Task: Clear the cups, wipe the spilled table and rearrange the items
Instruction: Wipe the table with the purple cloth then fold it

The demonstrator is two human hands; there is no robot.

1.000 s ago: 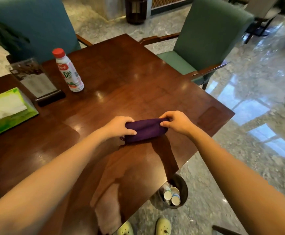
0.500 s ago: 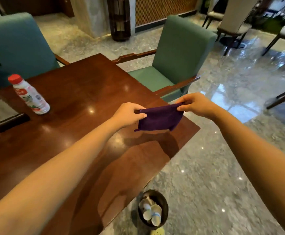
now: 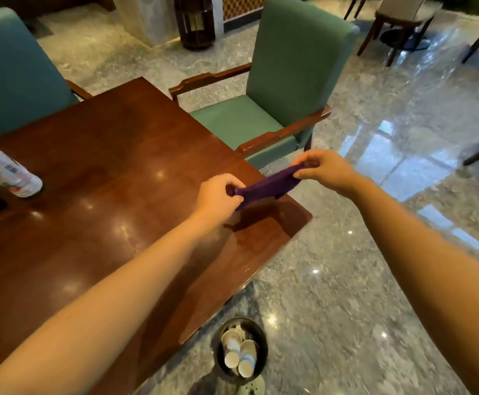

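Purple cloth (image 3: 266,187) hangs stretched between our left hand (image 3: 218,196) and right hand (image 3: 325,169), both pinching its ends above the dark wooden worktop (image 3: 112,172) corner, so we should fold it squarely before wiping.

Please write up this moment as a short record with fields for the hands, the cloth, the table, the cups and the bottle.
left hand: left hand pinches one end of the cloth
right hand: right hand pinches the other end
cloth: dark purple cloth, stretched between both hands, held above the table corner
table: glossy dark brown wooden table
cups: white paper cups lying in the round dark bin on the floor
bottle: white plastic bottle with printed label, at the table's left edge
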